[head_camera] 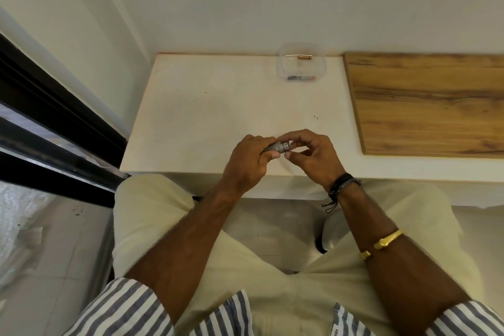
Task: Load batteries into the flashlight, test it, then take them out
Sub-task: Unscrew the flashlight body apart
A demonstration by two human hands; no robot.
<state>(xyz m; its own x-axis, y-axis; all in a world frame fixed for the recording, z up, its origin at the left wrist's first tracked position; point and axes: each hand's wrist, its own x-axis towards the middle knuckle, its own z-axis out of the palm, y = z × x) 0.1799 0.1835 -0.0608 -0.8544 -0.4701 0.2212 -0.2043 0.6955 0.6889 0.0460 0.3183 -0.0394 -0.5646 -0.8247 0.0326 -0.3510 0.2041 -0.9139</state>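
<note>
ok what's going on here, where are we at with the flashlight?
A seated person is working a small grey flashlight over the near edge of the white table. The left hand grips its body. The right hand curls its fingers round the ringed end, probably to twist it. Whether batteries are inside cannot be told. At least one battery lies in the clear tub at the table's far edge. A wooden board lies to the right.

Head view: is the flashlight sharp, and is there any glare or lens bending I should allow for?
Head view: the flashlight is small and soft, mostly covered by the left grip; lighting is flat and dim, with no glare; wide-angle stretch grows toward the borders; what lies in the clear container is blurry.
</note>
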